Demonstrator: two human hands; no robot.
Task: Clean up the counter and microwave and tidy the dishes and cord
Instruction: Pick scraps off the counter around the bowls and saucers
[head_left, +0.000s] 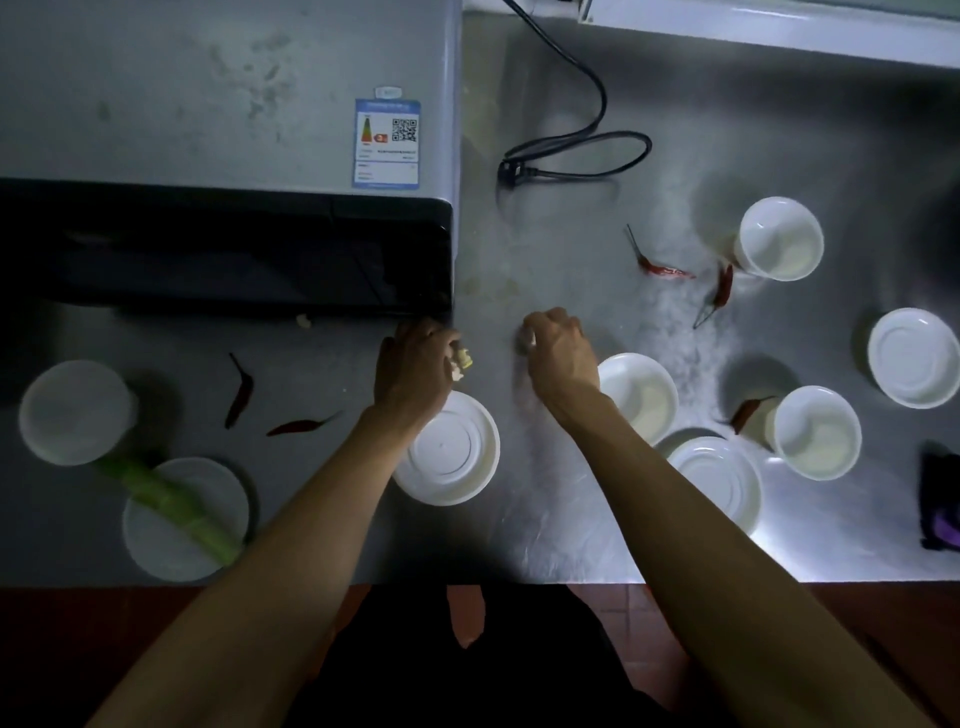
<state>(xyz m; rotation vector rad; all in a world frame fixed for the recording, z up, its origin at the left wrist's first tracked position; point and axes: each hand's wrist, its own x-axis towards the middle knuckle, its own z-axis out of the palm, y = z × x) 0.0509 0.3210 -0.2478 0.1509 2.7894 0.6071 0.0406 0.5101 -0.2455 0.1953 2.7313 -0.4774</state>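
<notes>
Black cord loop long axis left-right | left hand grip grasping pale scraps | right hand clenched

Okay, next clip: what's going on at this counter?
A person is picking food scraps off a steel counter beside a microwave. The left hand holds pale scraps; the right hand pinches at something small on the surface. Red chilies, white bowls and a loose cord lie scattered around.

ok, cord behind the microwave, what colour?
Black cord, loosely looped on the steel counter; clearest in the head view.
</notes>
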